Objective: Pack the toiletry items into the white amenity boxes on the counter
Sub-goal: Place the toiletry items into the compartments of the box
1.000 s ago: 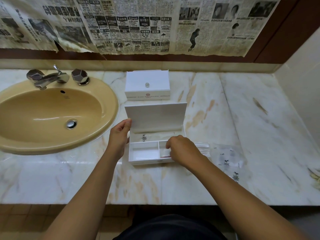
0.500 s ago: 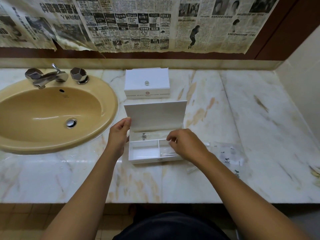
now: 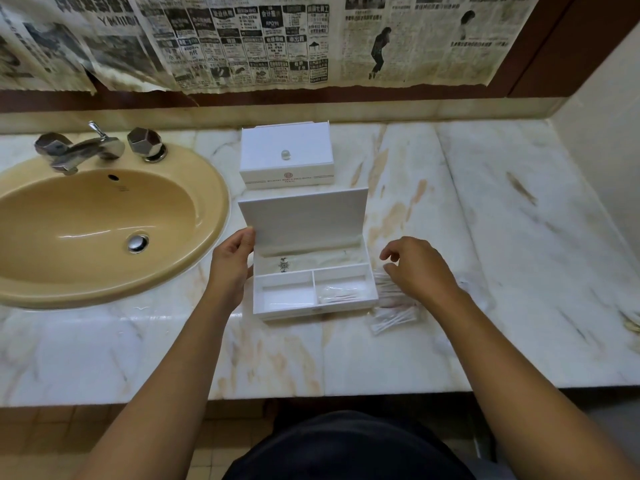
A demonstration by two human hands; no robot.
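Right hand has left the box empty and loosely curled, packet deposited lower centre; left hand holds the lid open.

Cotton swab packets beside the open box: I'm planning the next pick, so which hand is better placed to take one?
Right hand: it hovers over the swab packets, holding nothing, while the left hand holds up the lid.
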